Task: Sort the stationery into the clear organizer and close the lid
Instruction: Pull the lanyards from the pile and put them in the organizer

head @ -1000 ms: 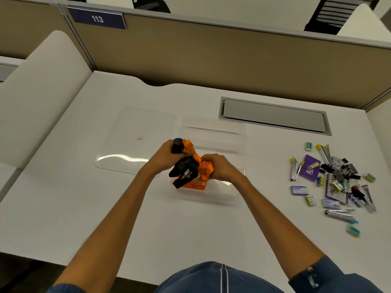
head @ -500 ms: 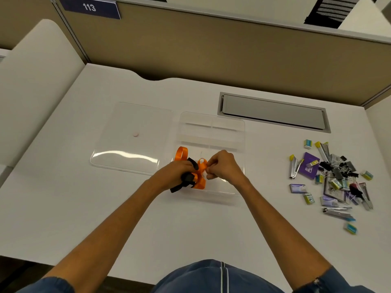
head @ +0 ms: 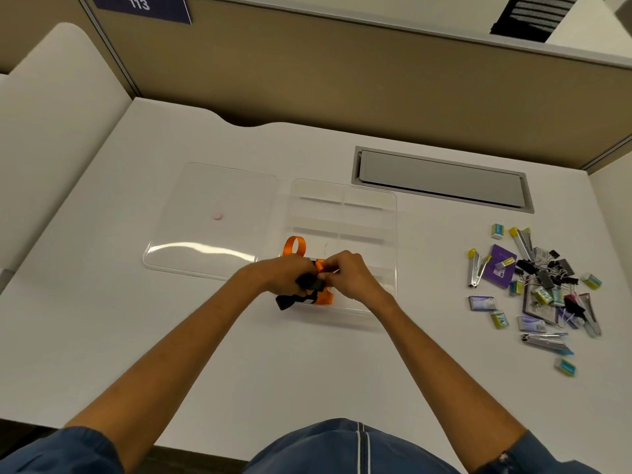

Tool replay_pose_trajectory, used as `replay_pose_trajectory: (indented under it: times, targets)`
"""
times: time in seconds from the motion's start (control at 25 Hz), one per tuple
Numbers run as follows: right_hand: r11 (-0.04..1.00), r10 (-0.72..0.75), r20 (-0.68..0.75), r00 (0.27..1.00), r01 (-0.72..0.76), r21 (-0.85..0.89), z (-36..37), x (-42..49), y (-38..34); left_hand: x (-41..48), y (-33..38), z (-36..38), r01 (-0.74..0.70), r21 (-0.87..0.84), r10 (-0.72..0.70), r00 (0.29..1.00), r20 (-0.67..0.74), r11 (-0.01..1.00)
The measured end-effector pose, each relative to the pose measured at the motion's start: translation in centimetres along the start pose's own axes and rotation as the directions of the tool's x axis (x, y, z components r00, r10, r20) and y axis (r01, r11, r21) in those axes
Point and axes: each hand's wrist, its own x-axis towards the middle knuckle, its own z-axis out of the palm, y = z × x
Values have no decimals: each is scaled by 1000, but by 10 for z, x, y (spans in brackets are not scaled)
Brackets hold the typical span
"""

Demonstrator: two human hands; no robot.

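Observation:
A clear organizer (head: 343, 213) with several compartments lies open at the middle of the white desk. Its flat clear lid (head: 212, 220) lies beside it on the left. Over the organizer's near left corner, my left hand (head: 280, 275) and my right hand (head: 349, 277) both hold a bundle of orange and black straps (head: 309, 285). An orange loop (head: 294, 246) of it sticks up behind my left hand. My right fingers pinch the bundle at its middle. A pile of stationery (head: 543, 289) lies at the right: staplers, staple boxes, black binder clips.
A grey cable hatch (head: 441, 179) is set into the desk behind the organizer. A tan partition wall (head: 342, 80) bounds the desk at the back, and a white side panel (head: 51, 107) stands on the left.
Both hands lowered the orange and black bundle from above the organizer down onto its near left corner. The bundle is more compact now, and the camera has tilted slightly.

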Motion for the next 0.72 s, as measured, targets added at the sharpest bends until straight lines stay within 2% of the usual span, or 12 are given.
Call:
replay_pose_trajectory:
  times: [0.08,0.16,0.24,0.28,0.4,0.48,0.56,0.64,0.72]
  targets:
    - [1000,-6,11,1000,6,-29,0,1,1,-8,-6,-19,-22,-29,20,998,-62,999]
    - [999,-1,9,1000,1,-41,1,2,2,-12,-14,-37,-10,-56,-6,962,-273,998]
    - [999,18,-24,1000,-19,-41,4,1,1,-7,-23,-45,56,-50,-72,890,-449,997]
    - [999,20,-55,998,-22,-33,5,1,1,-4,-26,-44,87,-29,-90,878,-470,996]
    - [999,1,-143,990,4,34,1,0,1,9,-27,-29,101,97,-56,919,-390,990]
    - [1000,-10,-110,994,12,9,0,-4,0,13,-27,-19,109,269,5,920,-391,957]
    - [993,-53,-42,998,48,-110,8,-9,-3,11,-26,-17,101,423,94,904,-417,901]
    - [977,-100,3,995,99,-189,21,-8,-3,6,-23,-18,76,418,132,885,-447,905]
    - [974,-107,-35,994,98,-204,27,-4,0,2,-16,-14,55,297,104,864,-493,953]
